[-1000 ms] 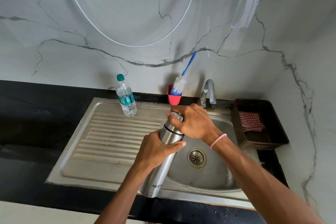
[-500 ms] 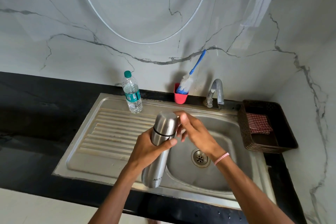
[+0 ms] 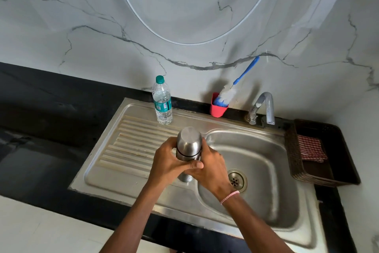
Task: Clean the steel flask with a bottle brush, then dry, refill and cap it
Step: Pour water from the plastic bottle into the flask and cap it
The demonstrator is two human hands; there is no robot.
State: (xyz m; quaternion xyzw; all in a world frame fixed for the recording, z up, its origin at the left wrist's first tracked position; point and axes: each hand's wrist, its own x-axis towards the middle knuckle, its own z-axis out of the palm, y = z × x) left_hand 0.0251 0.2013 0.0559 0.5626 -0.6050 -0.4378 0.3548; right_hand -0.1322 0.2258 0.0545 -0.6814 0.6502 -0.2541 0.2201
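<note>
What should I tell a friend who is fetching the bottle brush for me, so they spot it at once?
Find the steel sink; at its back edge, between the water bottle and the tap, stands a red cup. The brush stands head-down in it, leaning toward the marble wall. It alone has white and blue bristles and a thin blue handle.

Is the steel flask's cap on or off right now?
On. The cap sits on the steel flask, a dark seam beneath it; left hand and right hand grip it.
</note>
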